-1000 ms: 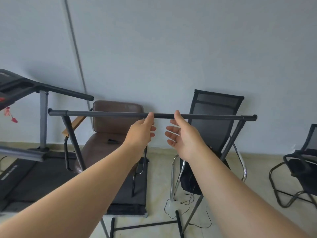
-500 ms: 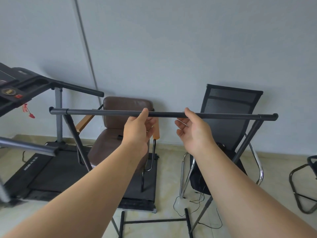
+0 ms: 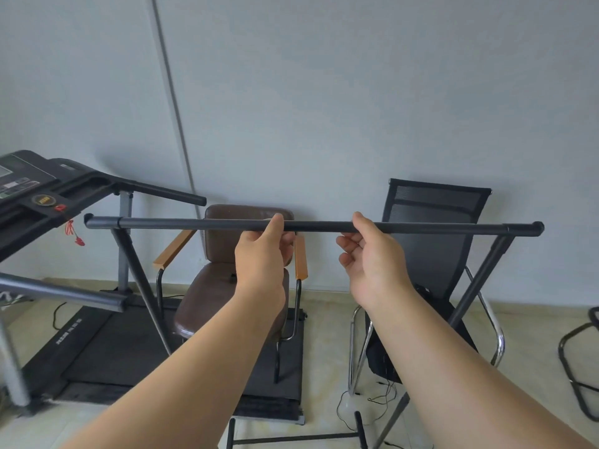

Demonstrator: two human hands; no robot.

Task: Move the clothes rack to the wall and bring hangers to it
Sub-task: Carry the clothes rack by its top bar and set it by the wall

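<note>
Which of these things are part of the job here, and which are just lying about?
Job: clothes rack, left hand and right hand on its top bar, wall. No hangers in view.
Lying about: treadmill, brown chair, black mesh chair, floor cords.

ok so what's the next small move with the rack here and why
Probably lift the clothes rack just clear of the floor. The left hand and right hand both hold its top bar near the middle, so it should rise level. The brown chair and mesh chair stand between it and the wall, so pushing straight ahead looks blocked.
</note>
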